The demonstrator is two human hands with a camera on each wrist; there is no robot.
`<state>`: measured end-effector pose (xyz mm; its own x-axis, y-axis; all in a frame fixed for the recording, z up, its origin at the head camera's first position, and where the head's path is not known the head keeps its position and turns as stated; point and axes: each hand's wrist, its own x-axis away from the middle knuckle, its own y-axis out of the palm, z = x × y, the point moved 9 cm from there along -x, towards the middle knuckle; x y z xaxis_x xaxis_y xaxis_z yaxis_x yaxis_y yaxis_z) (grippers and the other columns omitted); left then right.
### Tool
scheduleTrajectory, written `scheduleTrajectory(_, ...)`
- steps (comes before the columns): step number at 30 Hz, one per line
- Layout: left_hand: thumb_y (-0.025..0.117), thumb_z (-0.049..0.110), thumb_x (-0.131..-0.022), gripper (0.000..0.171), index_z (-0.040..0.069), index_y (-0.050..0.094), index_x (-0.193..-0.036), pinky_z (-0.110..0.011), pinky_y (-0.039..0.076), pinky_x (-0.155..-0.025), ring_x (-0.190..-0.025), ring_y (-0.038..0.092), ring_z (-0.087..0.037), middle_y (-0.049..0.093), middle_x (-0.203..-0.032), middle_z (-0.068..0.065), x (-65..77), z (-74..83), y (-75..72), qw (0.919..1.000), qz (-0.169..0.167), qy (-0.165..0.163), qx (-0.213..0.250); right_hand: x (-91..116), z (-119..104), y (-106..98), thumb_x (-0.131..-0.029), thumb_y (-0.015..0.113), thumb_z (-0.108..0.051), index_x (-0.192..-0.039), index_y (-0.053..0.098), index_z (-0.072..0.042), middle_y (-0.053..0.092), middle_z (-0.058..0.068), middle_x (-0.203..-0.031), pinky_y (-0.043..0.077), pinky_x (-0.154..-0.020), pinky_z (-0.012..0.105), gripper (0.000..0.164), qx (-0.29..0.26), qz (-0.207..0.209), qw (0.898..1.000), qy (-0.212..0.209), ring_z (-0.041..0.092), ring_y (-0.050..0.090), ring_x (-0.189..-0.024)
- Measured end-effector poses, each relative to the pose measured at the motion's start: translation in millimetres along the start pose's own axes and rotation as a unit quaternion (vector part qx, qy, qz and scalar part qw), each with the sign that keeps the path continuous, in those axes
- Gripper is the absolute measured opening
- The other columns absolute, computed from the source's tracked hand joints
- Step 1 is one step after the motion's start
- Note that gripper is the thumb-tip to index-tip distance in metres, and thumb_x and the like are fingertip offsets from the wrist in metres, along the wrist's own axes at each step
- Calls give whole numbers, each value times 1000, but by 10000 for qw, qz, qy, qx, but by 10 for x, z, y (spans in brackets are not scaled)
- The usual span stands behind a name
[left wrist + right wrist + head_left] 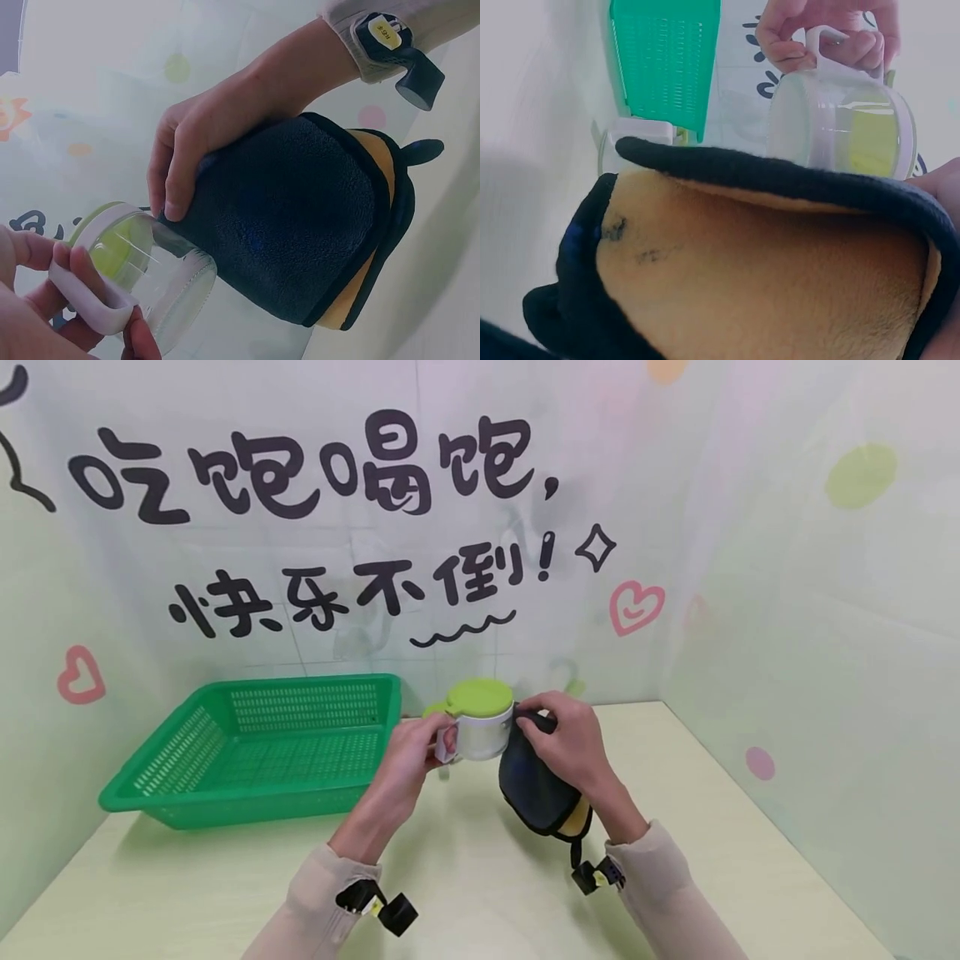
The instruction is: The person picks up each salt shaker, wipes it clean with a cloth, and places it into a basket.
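My left hand [405, 756] holds a clear jar [172, 281] by its white handle [86, 300], off the table. The jar has a green lid [480, 697] and is tilted in the wrist views. In my right hand [570, 735] is a thick dark-blue cloth [528, 785], gripped near its top corner. Its other side is tan [765, 277], with dark smudges, and its edge is bound in black with a hanging loop [421, 152]. The gripped corner lies against the jar's side, while the rest hangs down. Part of the right hand is hidden by the cloth in the right wrist view.
To the left on the pale table [450, 893] stands a green slotted basket [247, 818]. Another clear container with a white handle [645, 131] stands behind the cloth, partly hidden. A printed curtain [480, 602] hangs along the table's back edge.
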<state>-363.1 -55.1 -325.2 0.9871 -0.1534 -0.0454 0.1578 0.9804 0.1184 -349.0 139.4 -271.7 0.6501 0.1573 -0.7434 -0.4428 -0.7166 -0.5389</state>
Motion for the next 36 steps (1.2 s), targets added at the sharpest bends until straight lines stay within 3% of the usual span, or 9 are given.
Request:
scheduleTrajectory(11,52,23,-90,28,4,52,-70,-34,44,-77,-74,49,-23,50,-73,-4,23,25,-36,9999,52,111,-16,34,-91,-6,-83,70,-17,-101,73,-17,72,-2,-101,53,-83,36,18,209,-190,9995,102,14,67,-97)
scheduleTrajectory(20,50,21,-90,25,5,49,-70,-28,41,-68,-67,44,-21,47,-70,-4,72,46,9,9997,-197,104,-58,30,-37,-31,-85,69,-13,-102,73,-14,73,2,-102,54,-81,37,18,176,-35,9997,142,17,68,-97)
scheduleTrajectory(28,51,20,-90,24,5,47,-71,-27,39,-66,-65,42,-19,45,-70,-3,95,59,42,9990,-439,87,16,23,-19,-7,-84,70,-11,-103,72,-10,72,6,-104,53,-85,41,19,51,-153,9997,170,21,67,-99)
scheduleTrajectory(36,53,21,-91,26,6,49,-71,-31,41,-70,-70,44,-20,46,-73,-4,55,30,-10,9997,-206,80,127,33,-27,25,-83,72,-14,-104,73,-13,72,2,-103,52,-87,39,20,66,-253,9991,331,18,67,-100)
